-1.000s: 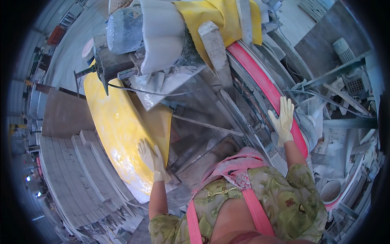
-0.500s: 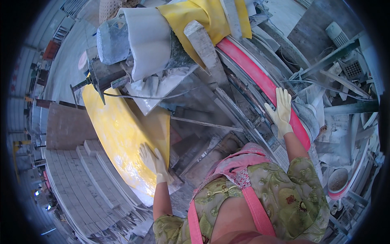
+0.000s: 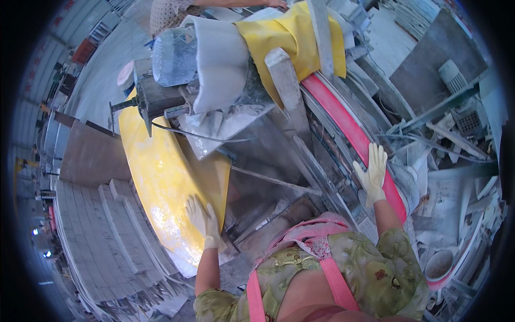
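Observation:
My left hand (image 3: 204, 219), in a pale rubber glove, lies with its fingers stretched out at the inner edge of a wet, glossy yellow sheet (image 3: 155, 182). The sheet drapes over a curved support whose underside is hidden. To the right, my right hand (image 3: 374, 173), gloved the same way, is open with thumb and fingers apart. It rests at a long pink-red belt (image 3: 343, 127) that runs along a metal frame. Neither hand grips anything. The belt's far end passes beneath a yellow cloth (image 3: 287, 40) by a grey upright bar.
A dusty motor (image 3: 174, 56) partly wrapped in white padding stands ahead. Stacked grey strips (image 3: 91, 231) lie at left beside a brown board (image 3: 94, 155). Scrap pieces and a bucket (image 3: 440, 264) crowd the right. Another person's forearm (image 3: 230, 2) reaches in at the top.
The view has shifted, so the machine sits lower and more to the right. Another person's arm has come into view at the top. Both my hands keep their places on the sheet and belt.

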A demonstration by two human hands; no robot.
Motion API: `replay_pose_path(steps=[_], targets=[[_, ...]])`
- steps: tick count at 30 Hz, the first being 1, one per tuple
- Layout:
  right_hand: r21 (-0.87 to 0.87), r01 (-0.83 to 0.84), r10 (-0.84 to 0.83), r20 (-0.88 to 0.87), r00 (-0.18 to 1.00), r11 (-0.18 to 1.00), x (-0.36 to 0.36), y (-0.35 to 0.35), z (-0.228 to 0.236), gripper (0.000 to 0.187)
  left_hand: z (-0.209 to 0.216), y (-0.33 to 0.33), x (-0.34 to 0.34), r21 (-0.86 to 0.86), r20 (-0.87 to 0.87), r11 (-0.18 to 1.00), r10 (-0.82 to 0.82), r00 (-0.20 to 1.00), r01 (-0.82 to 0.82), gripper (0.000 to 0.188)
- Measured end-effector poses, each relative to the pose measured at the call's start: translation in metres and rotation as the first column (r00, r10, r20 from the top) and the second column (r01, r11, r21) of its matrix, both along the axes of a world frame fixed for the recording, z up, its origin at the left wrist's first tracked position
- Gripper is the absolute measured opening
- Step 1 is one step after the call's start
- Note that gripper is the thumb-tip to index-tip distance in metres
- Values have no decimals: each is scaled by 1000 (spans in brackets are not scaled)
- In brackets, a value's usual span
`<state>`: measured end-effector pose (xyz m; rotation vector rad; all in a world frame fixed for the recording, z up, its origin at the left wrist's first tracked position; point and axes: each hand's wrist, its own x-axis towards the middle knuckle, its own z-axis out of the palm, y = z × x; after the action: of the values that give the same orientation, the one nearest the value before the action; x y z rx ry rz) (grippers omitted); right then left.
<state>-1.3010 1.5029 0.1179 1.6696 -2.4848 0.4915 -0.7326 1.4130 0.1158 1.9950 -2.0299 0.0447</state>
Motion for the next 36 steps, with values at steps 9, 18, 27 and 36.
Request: replay_pose_path(steps=[9,18,27,36], targets=[[6,0,0,-8,1000,1000,1,1,1,93,2,1,-1,-11,-37,1000,15,999,-15,61],[-8,-8,8,0,1000,1000,1,1,0,91,6,1,-3,10,-58,999,38,998,-38,62],[13,-15,15,-13,1000,1000,0,0,2,89,7,3,-3,14,-76,999,38,996,-37,63],[-12,-22,22,-19,1000,1000,1,1,1,88,9,3,-4,12,-69,999,34,997,-33,63]])
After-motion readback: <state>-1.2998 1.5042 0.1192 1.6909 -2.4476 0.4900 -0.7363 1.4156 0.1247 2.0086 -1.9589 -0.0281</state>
